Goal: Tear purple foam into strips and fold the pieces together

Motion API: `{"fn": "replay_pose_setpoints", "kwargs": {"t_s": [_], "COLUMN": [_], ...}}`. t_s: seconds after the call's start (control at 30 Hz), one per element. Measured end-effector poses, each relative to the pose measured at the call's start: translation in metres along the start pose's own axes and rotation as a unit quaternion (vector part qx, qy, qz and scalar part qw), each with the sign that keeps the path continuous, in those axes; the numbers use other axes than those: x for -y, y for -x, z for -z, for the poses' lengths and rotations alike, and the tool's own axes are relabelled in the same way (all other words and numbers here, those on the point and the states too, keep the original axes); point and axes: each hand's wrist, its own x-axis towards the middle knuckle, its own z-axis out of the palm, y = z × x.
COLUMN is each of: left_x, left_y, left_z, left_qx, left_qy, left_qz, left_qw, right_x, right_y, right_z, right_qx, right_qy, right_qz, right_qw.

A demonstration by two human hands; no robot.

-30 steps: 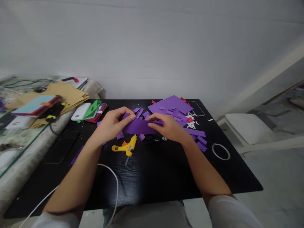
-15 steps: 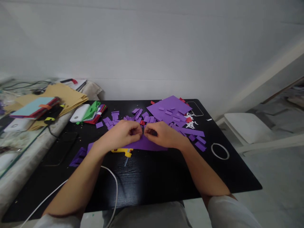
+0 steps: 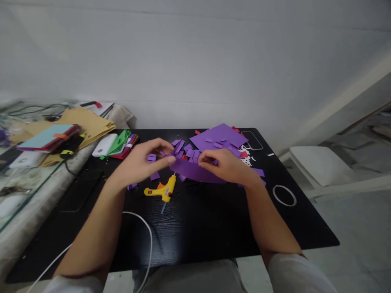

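A long purple paper strip [image 3: 195, 171] is held up between my hands above the table. My left hand [image 3: 148, 158] has thumb and fingertips at the strip's left end, the thumb against its upper edge. Further right, my right hand [image 3: 230, 165] pinches the strip with bent fingers, hiding part of it. Just below my left hand lies a yellow glue gun [image 3: 166, 189] with a glue stick poking out of its back. Small cut purple paper pieces [image 3: 192, 154] lie scattered behind the strip, with bits of red among them.
A purple sheet [image 3: 218, 136] with small pieces on it lies at the back, by white scraps [image 3: 247, 156]. To the right is a white ring [image 3: 284, 195]. Coloured paper bundles [image 3: 124, 144] sit back left. A white cable [image 3: 143, 217] loops near the front.
My hands have moved apart, the left one leftward and the right one rightward. The purple strip has shifted right and up, uncovering the glue gun. The folded purple end at left has gone from there.
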Motion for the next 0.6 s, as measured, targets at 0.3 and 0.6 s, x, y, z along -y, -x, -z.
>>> {"fn": "replay_pose_setpoints", "kwargs": {"t_s": [0.3,0.6], "left_x": [0.001,-0.01], "left_y": [-0.002,0.002], "left_z": [-0.012,0.003], "left_qx": [0.06,0.145], "left_qy": [-0.037,0.071], "left_qz": [0.01,-0.018], "left_qw": [0.997,0.987], "right_x": [-0.011,-0.032], "right_y": [-0.001,-0.009], "right_z": [0.004,0.014], "right_qx": [-0.063,-0.29], "right_qy": [-0.044,-0.257], "right_qz": [-0.036,-0.084], "right_qw": [0.996,0.918]}}
